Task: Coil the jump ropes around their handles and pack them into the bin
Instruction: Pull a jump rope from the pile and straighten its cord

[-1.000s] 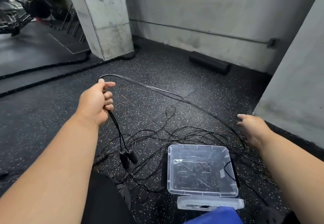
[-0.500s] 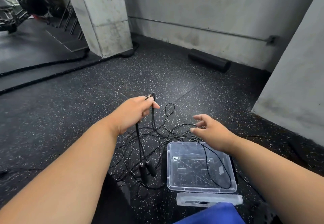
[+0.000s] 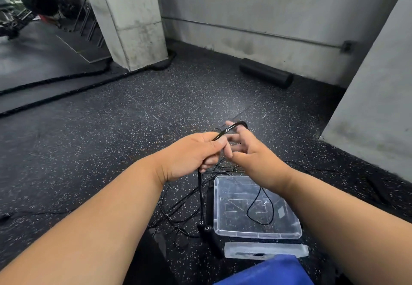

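The left hand (image 3: 189,157) grips the folded jump rope (image 3: 225,132), its handles (image 3: 208,232) dangling beside the empty bin (image 3: 256,232), while the right hand's (image 3: 256,157) loosely spread fingers (image 3: 234,138) hook the fold, likely to begin coiling.

A dark rubber gym floor (image 3: 93,151) flecked with pale specks carries a clear plastic bin (image 3: 256,232), its clear lid (image 3: 265,249) lying flat on the near side and a loop of thin black cord (image 3: 260,209) draped inside. A tangle of black jump ropes (image 3: 178,209) sprawls just left of the bin, while two thick battle ropes (image 3: 66,84) run across the floor toward a concrete pillar (image 3: 133,28) at the far left. A black foam roller (image 3: 266,75) rests against the base of the back wall, well apart from the bin.
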A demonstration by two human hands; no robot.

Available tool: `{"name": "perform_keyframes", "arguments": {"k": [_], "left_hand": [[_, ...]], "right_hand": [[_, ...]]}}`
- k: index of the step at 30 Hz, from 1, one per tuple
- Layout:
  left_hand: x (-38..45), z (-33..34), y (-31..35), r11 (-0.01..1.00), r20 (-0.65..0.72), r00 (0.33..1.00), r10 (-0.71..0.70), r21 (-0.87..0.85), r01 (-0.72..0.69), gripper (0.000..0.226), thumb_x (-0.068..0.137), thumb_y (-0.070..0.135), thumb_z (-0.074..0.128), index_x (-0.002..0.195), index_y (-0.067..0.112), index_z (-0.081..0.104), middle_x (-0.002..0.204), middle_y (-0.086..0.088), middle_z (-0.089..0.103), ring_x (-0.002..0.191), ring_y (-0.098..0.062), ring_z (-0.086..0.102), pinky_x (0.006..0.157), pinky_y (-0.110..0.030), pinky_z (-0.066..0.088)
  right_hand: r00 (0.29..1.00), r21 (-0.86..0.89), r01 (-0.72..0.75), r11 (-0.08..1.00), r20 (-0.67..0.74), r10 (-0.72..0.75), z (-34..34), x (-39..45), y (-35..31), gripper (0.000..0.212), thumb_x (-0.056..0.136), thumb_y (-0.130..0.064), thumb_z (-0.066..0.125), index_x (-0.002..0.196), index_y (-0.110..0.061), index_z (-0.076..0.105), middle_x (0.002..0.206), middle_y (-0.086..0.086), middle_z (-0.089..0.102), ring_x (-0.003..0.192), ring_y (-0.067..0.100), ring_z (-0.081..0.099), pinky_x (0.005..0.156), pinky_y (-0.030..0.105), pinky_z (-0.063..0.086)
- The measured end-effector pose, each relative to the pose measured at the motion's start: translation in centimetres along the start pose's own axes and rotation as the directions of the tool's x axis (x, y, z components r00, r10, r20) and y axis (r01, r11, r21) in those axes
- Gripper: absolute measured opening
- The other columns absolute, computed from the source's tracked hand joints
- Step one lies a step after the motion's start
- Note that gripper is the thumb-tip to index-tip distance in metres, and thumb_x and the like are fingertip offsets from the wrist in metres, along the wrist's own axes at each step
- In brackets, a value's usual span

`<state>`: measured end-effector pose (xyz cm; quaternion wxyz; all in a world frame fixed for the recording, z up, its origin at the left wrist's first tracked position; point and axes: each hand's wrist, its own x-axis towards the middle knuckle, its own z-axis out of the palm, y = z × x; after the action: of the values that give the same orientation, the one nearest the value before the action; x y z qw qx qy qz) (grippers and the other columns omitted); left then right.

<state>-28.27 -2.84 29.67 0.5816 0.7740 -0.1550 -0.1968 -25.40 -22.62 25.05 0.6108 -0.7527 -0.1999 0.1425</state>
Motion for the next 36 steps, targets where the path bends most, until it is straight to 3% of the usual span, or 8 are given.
{"name": "perform_keyframes", "arguments": {"k": [4,8,12,15,20,24,31,36], "left_hand": [[0.6,1.1,0.2,0.932,-0.097,0.995,0.03,-0.356,-0.063,0.035,0.112,0.035,0.038,0.095,0.014,0.06,0.065,0.002,0.035,0.057,-0.012,0.032,0.056,-0.025,0.039],[1.3,1.0,0.9,0.791,-0.165,0.986,-0.003,-0.604,-0.099,0.04,0.112,0.046,0.036,0.088,0.022,0.057,0.065,0.005,0.031,0.055,-0.009,0.03,0.055,-0.023,0.038],[1.6,-0.2,0.5,0.748,-0.255,0.966,-0.032,-0.648,-0.146,0.039,0.109,0.051,0.042,0.097,0.02,0.062,0.07,0.003,0.045,0.062,-0.011,0.046,0.066,-0.027,0.049],[1.6,-1.1,-1.2,0.867,-0.252,0.966,-0.055,-0.491,-0.079,0.056,0.098,0.066,0.046,0.125,0.02,0.064,0.099,-0.003,0.068,0.096,-0.019,0.063,0.095,-0.04,0.047],[2.0,0.4,-4.7,0.989,0.037,0.989,-0.143,-0.025,0.144,0.056,0.086,0.026,0.055,0.14,0.038,0.064,0.125,0.012,0.072,0.127,-0.014,0.058,0.112,-0.045,0.039],[2.5,4.1,-8.1,0.904,0.101,0.943,-0.316,0.334,0.267,0.027,0.095,0.044,0.066,0.121,0.039,0.072,0.11,-0.008,0.077,0.095,-0.016,0.069,0.092,-0.038,0.051],[2.8,5.5,-7.6,0.981,-0.061,0.981,-0.185,-0.062,0.182,0.037,0.107,0.046,0.048,0.099,0.019,0.072,0.114,-0.024,0.075,0.099,-0.026,0.068,0.099,-0.048,0.052],[3.0,4.3,-5.2,0.837,-0.272,0.917,-0.293,-0.536,0.108,0.039,0.109,0.04,0.047,0.104,0.008,0.069,0.118,-0.026,0.073,0.105,-0.036,0.068,0.098,-0.046,0.055]], "right_hand": [[0.938,-0.008,-0.144,0.99,0.317,0.139,1.1,-1.1,0.1,0.051,0.096,0.006,0.054,0.135,-0.026,0.06,0.127,-0.009,0.07,0.123,0.007,0.063,0.109,0.028,0.045],[0.907,-0.334,-0.125,0.934,0.344,0.244,3.6,-2.1,3.0,0.029,0.103,-0.024,0.061,0.131,-0.033,0.067,0.125,-0.013,0.07,0.116,0.001,0.062,0.105,0.021,0.045],[0.956,-0.317,-0.167,0.934,0.178,0.231,4.1,-2.1,3.3,0.026,0.109,-0.034,0.048,0.109,-0.027,0.072,0.108,-0.009,0.076,0.1,0.001,0.067,0.1,0.036,0.053],[0.983,-0.208,-0.139,0.968,0.088,0.16,3.0,-1.9,1.2,0.03,0.111,-0.034,0.042,0.104,-0.026,0.07,0.105,-0.008,0.076,0.09,0.012,0.068,0.089,0.04,0.061],[0.997,0.102,-0.064,0.993,-0.042,0.069,0.8,-1.5,-3.2,0.032,0.112,-0.028,0.039,0.112,-0.01,0.065,0.105,0.009,0.078,0.09,0.027,0.076,0.079,0.039,0.064],[0.989,0.187,0.0,0.982,-0.147,0.028,-0.5,-1.1,-4.4,0.033,0.112,-0.03,0.037,0.115,-0.011,0.064,0.106,0.011,0.077,0.092,0.03,0.076,0.079,0.042,0.061],[0.962,0.184,-0.143,0.972,-0.204,0.18,-2.9,-0.9,-2.1,0.041,0.104,-0.06,0.041,0.126,-0.034,0.064,0.117,0.0,0.074,0.102,0.016,0.071,0.099,0.046,0.058],[0.881,-0.058,-0.411,0.91,0.232,0.412,-1.3,-3.3,1.6,0.051,0.093,-0.069,0.057,0.126,-0.032,0.066,0.123,0.004,0.072,0.104,0.012,0.065,0.091,0.037,0.053]]}}
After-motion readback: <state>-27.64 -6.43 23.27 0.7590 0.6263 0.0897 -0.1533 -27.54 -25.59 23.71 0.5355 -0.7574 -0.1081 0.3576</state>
